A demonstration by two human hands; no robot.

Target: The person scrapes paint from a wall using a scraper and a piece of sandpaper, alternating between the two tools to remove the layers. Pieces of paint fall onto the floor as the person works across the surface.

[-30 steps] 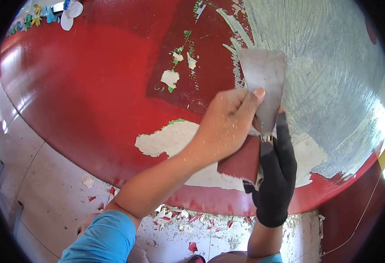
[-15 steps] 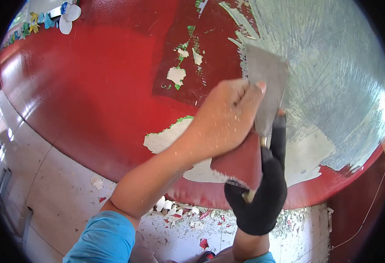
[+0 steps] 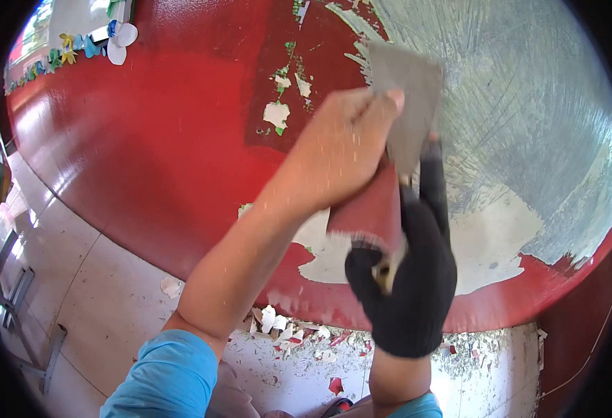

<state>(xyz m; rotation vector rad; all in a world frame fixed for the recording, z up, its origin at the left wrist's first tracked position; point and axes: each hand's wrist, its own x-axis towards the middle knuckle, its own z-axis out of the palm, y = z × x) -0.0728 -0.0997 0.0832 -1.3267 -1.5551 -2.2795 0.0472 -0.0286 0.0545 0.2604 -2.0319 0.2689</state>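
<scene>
A wide metal scraper (image 3: 409, 104) is held up in front of a large, curved red surface (image 3: 180, 125). My right hand (image 3: 417, 285), in a black glove with bare fingertips, is closed around its handle, with one finger stretched up along the blade. My bare left hand (image 3: 355, 139) grips the blade's left side, its thumb flat on the metal and its other fingers mostly hidden. Below that palm hangs a dull red sheet (image 3: 370, 212) with a frayed pale edge; whether it is sandpaper or peeled coating I cannot tell. Pale specks dot the left hand and forearm.
Stripped grey-green and whitish areas (image 3: 515, 104) cover the curved surface's right side. Paint flakes (image 3: 278, 324) lie along its base on the pale tiled floor (image 3: 125, 292). Metal legs (image 3: 24, 299) stand at far left; paper flowers (image 3: 76, 45) hang at upper left. A thin cable (image 3: 592, 355) runs at right.
Both hands, the scraper and the red sheet have moved up and slightly left. My view has shifted a little too. The grip looks the same.
</scene>
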